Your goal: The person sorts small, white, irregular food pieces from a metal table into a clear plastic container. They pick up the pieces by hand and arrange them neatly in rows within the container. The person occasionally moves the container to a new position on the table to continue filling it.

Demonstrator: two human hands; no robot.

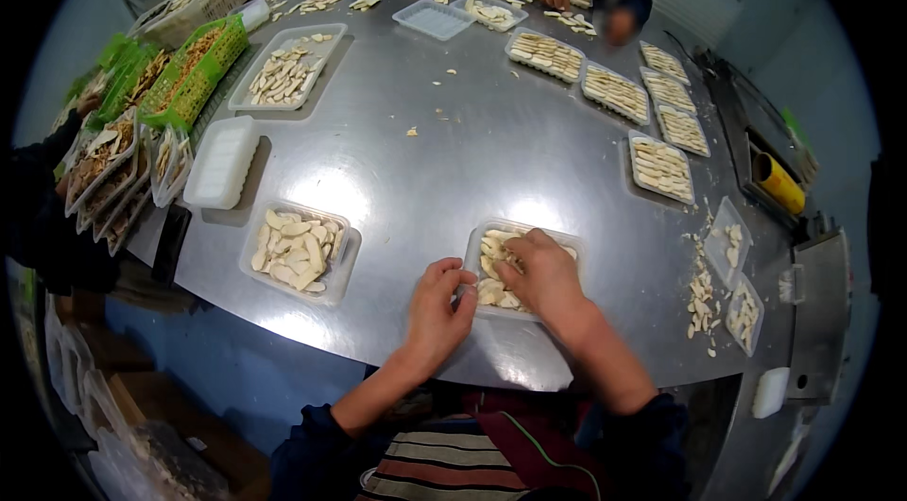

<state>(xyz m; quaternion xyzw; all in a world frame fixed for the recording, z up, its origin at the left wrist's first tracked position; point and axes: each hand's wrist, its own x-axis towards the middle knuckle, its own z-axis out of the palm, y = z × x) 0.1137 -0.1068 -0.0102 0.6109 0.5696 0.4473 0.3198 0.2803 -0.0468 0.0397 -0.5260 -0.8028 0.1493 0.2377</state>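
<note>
Right in front of me, a clear plastic tray (577, 246) holds pale dried slices (494, 267), perhaps mushroom. My right hand (545, 274) reaches over this tray with its fingertips down among the slices; whether they pinch one is hidden. Beside the tray's left rim is my left hand (441, 310), fingers curled and thumb apart, with no slice visible in it. Farther left, another clear tray (339, 294) carries a loose heap of larger pale slices (297, 253).
Filled trays (661, 168) with slices in rows line the right side of the metal table (397, 168). Loose pieces (701, 299) lie at right. Stacked white trays (223, 161) and green baskets (191, 69) stand left. Two people work across the table; another person's arm shows at far left.
</note>
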